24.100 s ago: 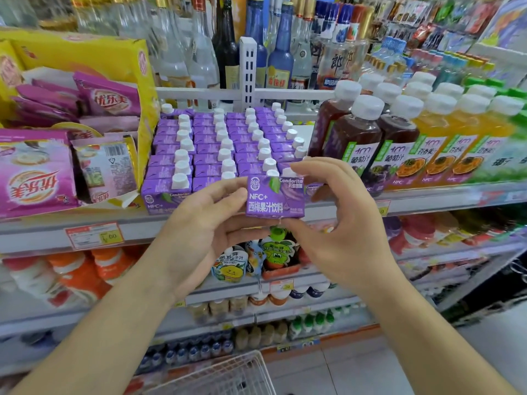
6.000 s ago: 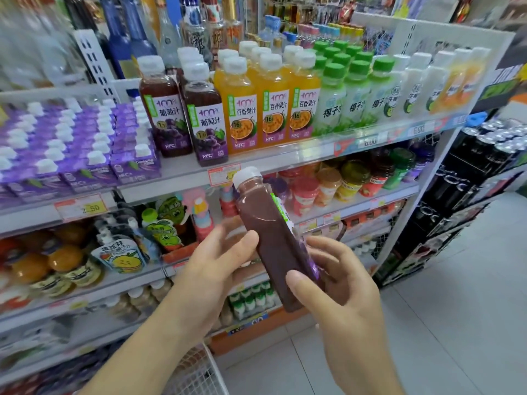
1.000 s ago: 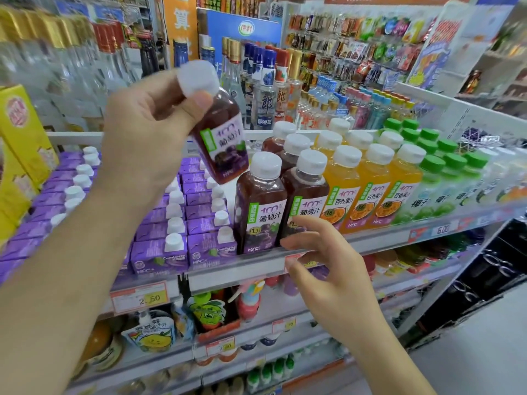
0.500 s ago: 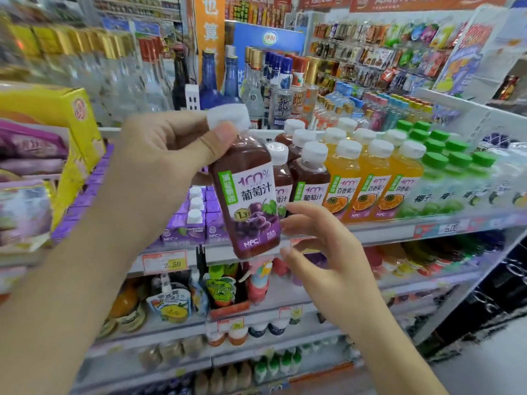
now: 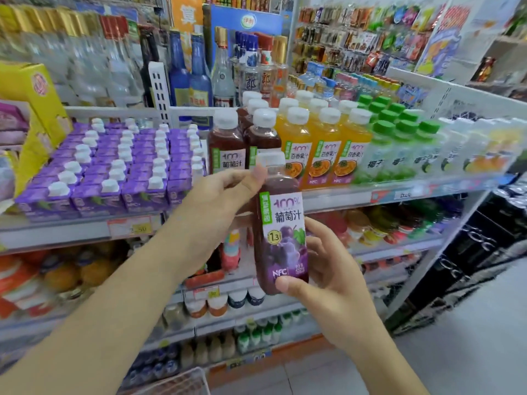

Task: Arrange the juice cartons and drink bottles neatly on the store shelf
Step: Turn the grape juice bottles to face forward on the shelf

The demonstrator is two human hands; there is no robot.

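I hold a dark grape juice bottle (image 5: 282, 232) with a white cap upright in front of the shelf (image 5: 342, 195), its label facing me. My left hand (image 5: 216, 203) pinches it at the neck just under the cap. My right hand (image 5: 330, 269) grips its lower part from the right, thumb across the base. On the shelf behind stand two rows of grape juice bottles (image 5: 226, 143), then orange passion-fruit bottles (image 5: 322, 146) and green-capped coconut bottles (image 5: 399, 149). Rows of purple juice cartons (image 5: 114, 166) with white caps fill the shelf's left part.
Tall liquor bottles (image 5: 196, 72) stand behind a white divider on the far side. A yellow snack box (image 5: 34, 109) sits at the left. Lower shelves hold more drinks. A wire basket (image 5: 176, 383) is at the bottom edge. Black cans (image 5: 484, 238) fill a rack at right.
The grape juice bottle has come down from above the shelf to chest height in front of it. My right hand has closed around its lower part.
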